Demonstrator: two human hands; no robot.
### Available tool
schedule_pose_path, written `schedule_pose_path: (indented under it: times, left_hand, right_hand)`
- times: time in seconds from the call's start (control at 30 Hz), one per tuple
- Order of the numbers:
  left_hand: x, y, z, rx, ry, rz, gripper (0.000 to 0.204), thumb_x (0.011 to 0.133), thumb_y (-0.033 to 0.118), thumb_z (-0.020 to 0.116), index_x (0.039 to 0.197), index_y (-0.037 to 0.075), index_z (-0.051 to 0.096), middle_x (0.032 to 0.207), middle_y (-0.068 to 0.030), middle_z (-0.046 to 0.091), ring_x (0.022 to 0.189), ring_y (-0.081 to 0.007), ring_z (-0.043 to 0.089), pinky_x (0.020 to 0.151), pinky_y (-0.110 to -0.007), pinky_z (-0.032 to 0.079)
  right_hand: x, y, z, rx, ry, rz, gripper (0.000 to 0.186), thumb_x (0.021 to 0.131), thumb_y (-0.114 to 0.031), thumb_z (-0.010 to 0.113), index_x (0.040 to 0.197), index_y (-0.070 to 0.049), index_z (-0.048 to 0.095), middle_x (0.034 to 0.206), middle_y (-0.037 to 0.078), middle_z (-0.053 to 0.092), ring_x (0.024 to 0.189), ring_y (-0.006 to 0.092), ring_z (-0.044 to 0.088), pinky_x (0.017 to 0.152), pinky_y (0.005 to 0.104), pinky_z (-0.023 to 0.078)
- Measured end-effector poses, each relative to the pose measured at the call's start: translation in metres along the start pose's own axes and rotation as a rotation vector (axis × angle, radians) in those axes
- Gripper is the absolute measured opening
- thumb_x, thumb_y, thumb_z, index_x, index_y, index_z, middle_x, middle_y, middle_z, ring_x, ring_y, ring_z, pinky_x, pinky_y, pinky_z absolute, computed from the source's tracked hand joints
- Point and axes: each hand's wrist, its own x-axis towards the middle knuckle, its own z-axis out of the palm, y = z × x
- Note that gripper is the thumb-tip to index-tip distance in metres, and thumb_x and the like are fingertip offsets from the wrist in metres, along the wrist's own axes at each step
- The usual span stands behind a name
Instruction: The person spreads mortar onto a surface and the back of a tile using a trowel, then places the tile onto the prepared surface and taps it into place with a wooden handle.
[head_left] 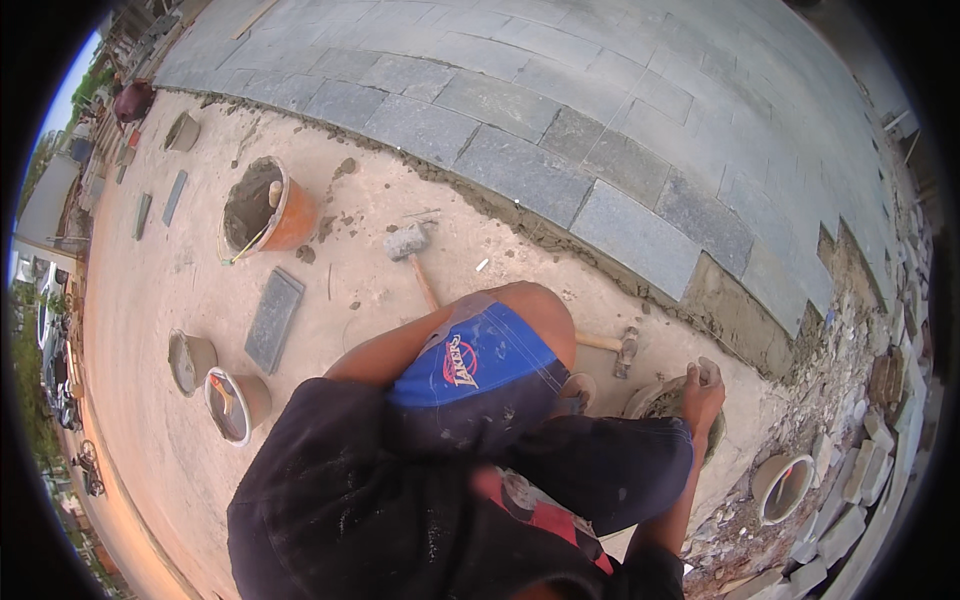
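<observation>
My right hand (704, 388) is beside my right knee, at the rim of a mortar bucket (650, 402). Its fingers are curled together; whatever they may hold is too small or hidden to make out. My left forearm runs behind my raised left knee, which hides the left hand. Just ahead of that knee lies a mallet with a pale, mortar-caked head (406, 241), its handle reaching toward my leg. A hammer with a metal head (627, 352) rests on the ground between my knees and the paving edge.
Grey stone paving (530, 170) spreads ahead, edged by wet mortar (738, 310). An orange bucket of mortar (292, 215), a loose slab (274, 320) and a pale bucket (240, 405) stand at left. At right are a small bucket (783, 488) and piled stone pieces (842, 535).
</observation>
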Motion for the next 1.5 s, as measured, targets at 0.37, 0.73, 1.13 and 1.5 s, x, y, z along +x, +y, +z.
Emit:
schedule_pose_path:
  times: [0.37, 0.73, 1.13, 1.5]
  left_hand:
    - [0.075, -0.001, -0.014, 0.023, 0.132, -0.578, 0.053, 0.093, 0.04, 0.066, 0.126, 0.0, 0.057, 0.119, -0.0157, 0.064, 0.118, -0.0269, 0.059, 0.097, -0.04, 0.046]
    - [0.079, -0.041, -0.018, 0.17, 0.122, -0.582, 0.051, 0.092, 0.04, 0.067, 0.127, 0.003, 0.059, 0.116, -0.0113, 0.068, 0.112, -0.0236, 0.064, 0.095, -0.039, 0.046]
    - [0.069, -0.056, -0.031, 0.228, 0.118, -0.6, 0.055, 0.092, 0.037, 0.067, 0.133, 0.003, 0.056, 0.116, -0.0106, 0.069, 0.107, -0.0204, 0.066, 0.092, -0.036, 0.047]
    - [0.039, -0.066, -0.054, 0.454, 0.213, -0.33, 0.056, 0.087, 0.023, 0.074, 0.132, -0.005, 0.055, 0.113, -0.0209, 0.067, 0.098, -0.0256, 0.067, 0.086, -0.037, 0.054]
  right_hand:
    - [-0.055, 0.132, -0.072, -0.236, 0.425, 0.308, 0.045, 0.088, -0.022, 0.067, 0.123, 0.006, 0.06, 0.109, 0.027, 0.067, 0.1, 0.0385, 0.066, 0.089, 0.0429, 0.051]
    - [-0.1, 0.202, -0.032, -0.12, 0.274, 0.597, 0.05, 0.09, -0.033, 0.065, 0.122, 0.004, 0.06, 0.099, 0.028, 0.069, 0.096, 0.0388, 0.067, 0.085, 0.0418, 0.051]
    - [-0.098, 0.245, -0.028, 0.224, 0.528, 0.548, 0.025, 0.087, -0.019, 0.066, 0.103, 0.0, 0.07, 0.064, 0.004, 0.059, 0.06, 0.0141, 0.054, 0.058, 0.0327, 0.043]
    - [-0.025, 0.162, -0.081, -0.127, 0.557, 0.258, 0.032, 0.089, -0.024, 0.064, 0.11, 0.001, 0.068, 0.097, 0.02, 0.071, 0.089, 0.0316, 0.068, 0.081, 0.0399, 0.051]
